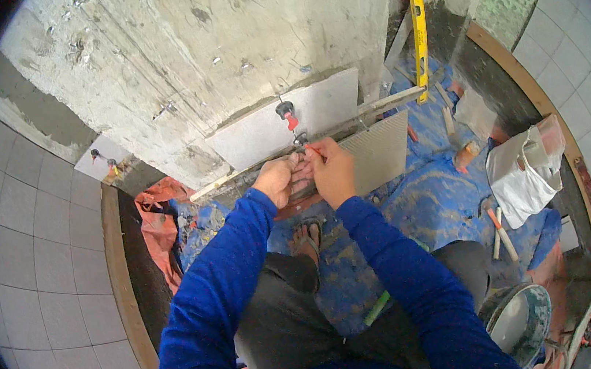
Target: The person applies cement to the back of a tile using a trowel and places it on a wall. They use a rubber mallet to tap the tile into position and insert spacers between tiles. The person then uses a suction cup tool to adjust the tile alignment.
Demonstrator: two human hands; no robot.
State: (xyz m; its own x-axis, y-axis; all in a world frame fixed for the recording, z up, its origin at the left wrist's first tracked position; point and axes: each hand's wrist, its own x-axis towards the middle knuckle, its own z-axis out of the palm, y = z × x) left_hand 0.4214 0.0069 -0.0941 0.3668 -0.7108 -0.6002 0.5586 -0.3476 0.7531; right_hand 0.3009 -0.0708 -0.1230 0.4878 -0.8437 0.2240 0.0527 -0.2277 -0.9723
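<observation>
My right hand [333,171] is closed in a pinch on a thin orange-red stick, whose kind I cannot make out. Close to its left, my left hand [281,179] has its fingers stretched towards the right hand, partly overlapping in view, with nothing plainly held. Just beyond the fingertips is a small dark metal fitting [300,139]. Above it, a black round fitting with a red part [288,115] sticks out of a pale tile [249,138] set low on the bare wall. Another tile, ribbed side showing [382,150], leans to the right of my right hand.
A wooden batten [392,101] runs under the wall tile, and a yellow spirit level [418,29] stands upright at its right end. Blue sheeting [416,203] covers the floor. To the right are a white bag [527,174], a hammer [499,229] and a bucket [523,322].
</observation>
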